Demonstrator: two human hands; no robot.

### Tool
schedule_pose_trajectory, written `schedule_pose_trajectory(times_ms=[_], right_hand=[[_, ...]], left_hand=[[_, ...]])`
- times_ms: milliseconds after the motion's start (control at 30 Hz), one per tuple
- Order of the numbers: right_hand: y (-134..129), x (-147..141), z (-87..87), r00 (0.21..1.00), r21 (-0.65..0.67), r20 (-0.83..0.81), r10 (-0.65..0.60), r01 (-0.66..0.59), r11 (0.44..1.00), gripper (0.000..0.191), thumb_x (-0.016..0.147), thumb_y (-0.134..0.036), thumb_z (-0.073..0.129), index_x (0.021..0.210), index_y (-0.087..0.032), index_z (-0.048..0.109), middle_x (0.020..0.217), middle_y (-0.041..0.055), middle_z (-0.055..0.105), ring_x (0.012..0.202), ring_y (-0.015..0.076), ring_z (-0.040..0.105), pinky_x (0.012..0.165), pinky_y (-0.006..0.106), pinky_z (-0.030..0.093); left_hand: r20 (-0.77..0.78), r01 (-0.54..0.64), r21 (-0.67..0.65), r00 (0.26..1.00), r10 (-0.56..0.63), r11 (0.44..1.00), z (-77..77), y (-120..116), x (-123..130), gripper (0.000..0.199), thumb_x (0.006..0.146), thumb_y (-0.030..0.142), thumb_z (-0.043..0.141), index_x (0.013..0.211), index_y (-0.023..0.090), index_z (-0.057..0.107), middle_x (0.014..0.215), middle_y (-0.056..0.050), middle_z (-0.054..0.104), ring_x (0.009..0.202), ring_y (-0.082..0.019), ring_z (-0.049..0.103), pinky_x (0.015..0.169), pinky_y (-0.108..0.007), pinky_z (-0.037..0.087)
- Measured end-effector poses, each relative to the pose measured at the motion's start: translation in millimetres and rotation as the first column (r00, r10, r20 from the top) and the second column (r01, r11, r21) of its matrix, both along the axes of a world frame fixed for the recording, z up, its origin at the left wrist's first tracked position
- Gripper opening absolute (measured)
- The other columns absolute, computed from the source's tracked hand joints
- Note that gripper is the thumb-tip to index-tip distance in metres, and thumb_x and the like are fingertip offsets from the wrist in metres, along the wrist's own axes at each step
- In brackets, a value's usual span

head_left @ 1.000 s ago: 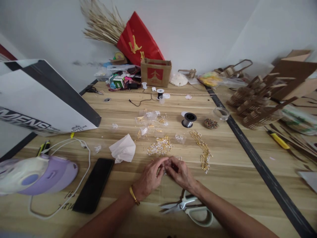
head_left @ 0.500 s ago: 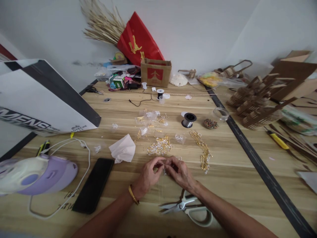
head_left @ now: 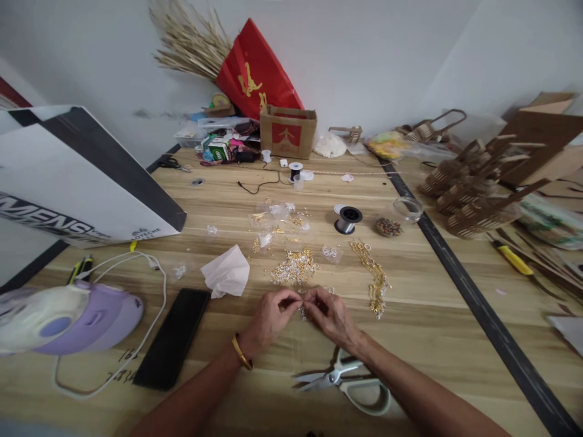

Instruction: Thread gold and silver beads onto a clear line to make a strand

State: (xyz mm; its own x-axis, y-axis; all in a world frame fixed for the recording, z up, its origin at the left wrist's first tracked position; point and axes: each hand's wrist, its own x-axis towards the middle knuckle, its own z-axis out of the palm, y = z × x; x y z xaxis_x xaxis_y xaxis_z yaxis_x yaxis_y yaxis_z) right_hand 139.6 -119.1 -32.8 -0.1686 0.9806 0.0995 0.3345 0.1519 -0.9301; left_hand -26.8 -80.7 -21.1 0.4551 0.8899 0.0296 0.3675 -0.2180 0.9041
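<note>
"In the head view, how are your hands?"
"Left hand point(head_left: 269, 317) and right hand point(head_left: 332, 317), lower centre, both pinched closed, fingertips meeting at silvery bits point(head_left: 302, 313). Which hand holds them, I cannot tell."
"What's around?"
"Beads point(head_left: 294, 267) heaped just above my hands, scissors point(head_left: 335, 377) open at bottom centre, a gold chain point(head_left: 376, 280) right of centre."

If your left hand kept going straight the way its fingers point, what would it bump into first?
Most likely the fingertips of the right hand: the left hand points almost straight at them. Whether they already touch, I can't tell from this one view.
</note>
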Motion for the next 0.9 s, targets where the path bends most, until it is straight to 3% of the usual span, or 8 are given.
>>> schedule_pose_trajectory(times_ms=[267, 500, 700, 900], right_hand=[[1.8, -3.0, -0.8, 0.982, -0.074, -0.176, -0.075, 0.063, 0.995, 0.024, 0.082, -0.039, 0.061, 0.089, -0.016, 0.057, 0.060, -0.0022, 0.056, 0.053, 0.0103, 0.051, 0.050, 0.020, 0.040], [1.5, -4.2, -6.1, 0.954, -0.111, -0.287, -0.090, 0.060, 0.992, 0.026, 0.077, -0.040, 0.066, 0.085, -0.017, 0.057, 0.061, -0.0015, 0.060, 0.052, 0.0103, 0.055, 0.050, 0.020, 0.044], [1.3, -3.1, -1.5, 0.971, -0.084, -0.229, -0.072, 0.054, 0.995, 0.023, 0.080, -0.038, 0.064, 0.082, -0.015, 0.061, 0.058, -0.0002, 0.061, 0.050, 0.0103, 0.055, 0.048, 0.020, 0.043], [0.6, -1.4, 0.7, 0.990, -0.023, -0.126, -0.061, 0.058, 0.998, 0.022, 0.085, -0.034, 0.057, 0.081, -0.014, 0.065, 0.058, 0.0009, 0.060, 0.051, 0.0105, 0.053, 0.048, 0.020, 0.041]], left_hand=[[0.140, -0.046, -0.247, 0.987, 0.082, 0.968, -4.6, 6.5, -1.5, 0.013, 0.073, 0.025, 0.062, 0.071, 0.013, 0.066, 0.067, -0.004, 0.065, 0.064, -0.014, 0.056, 0.061, -0.023, 0.043], [0.184, -0.082, -0.303, 0.973, 0.142, 0.949, -10.1, 7.7, -1.0, 0.013, 0.070, 0.025, 0.064, 0.070, 0.013, 0.066, 0.065, -0.002, 0.064, 0.062, -0.013, 0.055, 0.060, -0.022, 0.042], [0.183, -0.090, -0.287, 0.972, 0.147, 0.954, -7.8, 6.6, -1.2, 0.011, 0.071, 0.024, 0.064, 0.070, 0.013, 0.066, 0.066, -0.002, 0.063, 0.064, -0.014, 0.055, 0.062, -0.022, 0.042], [0.234, -0.071, -0.355, 0.959, 0.162, 0.932, -7.1, 7.4, 0.0, 0.011, 0.068, 0.024, 0.065, 0.068, 0.013, 0.064, 0.063, -0.001, 0.060, 0.060, -0.012, 0.052, 0.059, -0.022, 0.041]])
